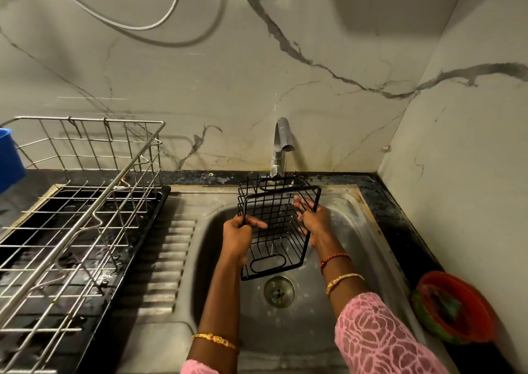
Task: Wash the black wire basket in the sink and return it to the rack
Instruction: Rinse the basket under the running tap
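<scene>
The black wire basket (275, 228) is held over the steel sink (354, 248), tilted with its open side toward me. My left hand (238, 232) grips its left rim. My right hand (311, 219) holds the right rim, fingers curled through the wires. A thin stream of water runs from the chrome tap (281, 145) onto the basket's far end. The silver wire dish rack (77, 210) stands to the left on a black drip tray (148, 219).
The sink drain (278, 290) lies below the basket. A red bowl with green scrubbing material (454, 306) sits on the dark counter at right. A blue container (8, 159) is at the far left. A marble wall backs the sink.
</scene>
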Tool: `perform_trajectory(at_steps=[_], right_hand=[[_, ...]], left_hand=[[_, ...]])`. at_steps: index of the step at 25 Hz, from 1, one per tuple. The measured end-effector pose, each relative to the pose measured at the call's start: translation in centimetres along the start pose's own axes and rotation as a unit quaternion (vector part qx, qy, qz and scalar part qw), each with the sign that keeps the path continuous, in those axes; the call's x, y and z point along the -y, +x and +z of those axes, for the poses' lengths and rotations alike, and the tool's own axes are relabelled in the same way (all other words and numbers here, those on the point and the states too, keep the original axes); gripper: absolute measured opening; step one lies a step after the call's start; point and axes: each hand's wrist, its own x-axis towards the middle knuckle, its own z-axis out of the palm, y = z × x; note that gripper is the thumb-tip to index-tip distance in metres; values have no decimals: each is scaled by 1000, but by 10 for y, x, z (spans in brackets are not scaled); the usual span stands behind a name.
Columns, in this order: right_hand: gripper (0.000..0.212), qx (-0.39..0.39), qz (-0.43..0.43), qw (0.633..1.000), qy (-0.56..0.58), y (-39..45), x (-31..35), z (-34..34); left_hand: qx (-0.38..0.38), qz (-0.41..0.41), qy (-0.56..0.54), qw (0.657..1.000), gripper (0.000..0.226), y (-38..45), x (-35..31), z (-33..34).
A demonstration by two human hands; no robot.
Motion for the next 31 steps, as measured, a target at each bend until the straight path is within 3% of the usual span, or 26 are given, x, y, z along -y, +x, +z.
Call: perform_trajectory(at_steps=[4, 16, 27, 31], right_hand=[[30, -5, 2, 1000, -11, -1, -4, 2], [42, 6, 11, 1000, -20, -1, 0, 8], [32, 28, 25, 999, -8, -6, -9, 21], [46, 37, 15, 999, 4, -4, -17, 22]], left_hand=[[0, -3, 0, 1000, 46, -1, 3, -2], [-5, 1, -5, 1000, 48, 7, 9, -4], [-21, -7, -10, 1000, 48, 12, 24, -19], [-21, -8, -17, 1000, 52, 11, 29, -23]])
